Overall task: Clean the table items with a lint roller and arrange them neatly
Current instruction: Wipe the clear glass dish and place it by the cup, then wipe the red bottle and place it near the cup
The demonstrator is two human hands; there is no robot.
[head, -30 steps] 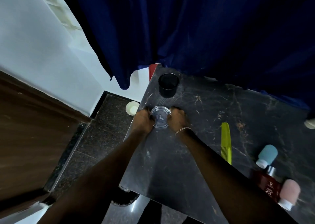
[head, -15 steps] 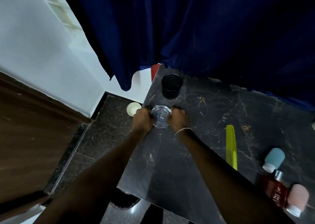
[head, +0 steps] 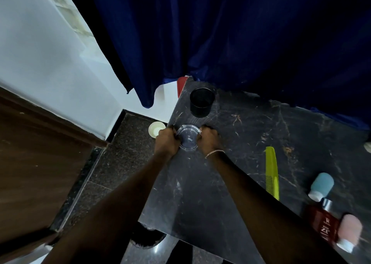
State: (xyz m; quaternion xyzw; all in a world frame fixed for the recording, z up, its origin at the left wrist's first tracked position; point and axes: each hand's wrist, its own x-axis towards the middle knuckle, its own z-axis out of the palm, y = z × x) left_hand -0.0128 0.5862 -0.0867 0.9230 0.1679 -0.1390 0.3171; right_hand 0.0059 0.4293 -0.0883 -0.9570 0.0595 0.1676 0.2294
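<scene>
A clear, round glass dish [head: 188,137] with a notched rim sits on the dark marbled counter [head: 241,163] near its left edge, just in front of a black cup [head: 202,102]. The left hand [head: 167,141] and right hand [head: 208,138] close on its opposite sides, so it lies squarely within the two-handed grip.

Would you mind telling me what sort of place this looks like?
Probably a bedroom or dressing corner at home: a comb and toiletry bottles lie on a dark marble table, beside a blue curtain.
</scene>
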